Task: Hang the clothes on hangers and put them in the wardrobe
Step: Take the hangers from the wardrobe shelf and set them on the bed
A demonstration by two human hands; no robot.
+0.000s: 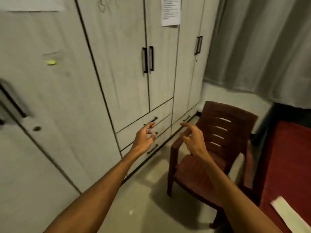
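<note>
A pale grey wardrobe with closed doors and black handles fills the left and centre of the head view. Both my arms stretch forward in front of it. My left hand hovers before the lower drawers, fingers spread and empty. My right hand is beside it, over the chair's armrest, fingers apart and holding nothing. No clothes or hangers are visible. The picture is blurred by motion.
A dark red plastic chair stands close to the wardrobe on the right. A red surface with a white paper strip lies at far right. Grey curtains hang behind. A paper sheet is stuck on a door.
</note>
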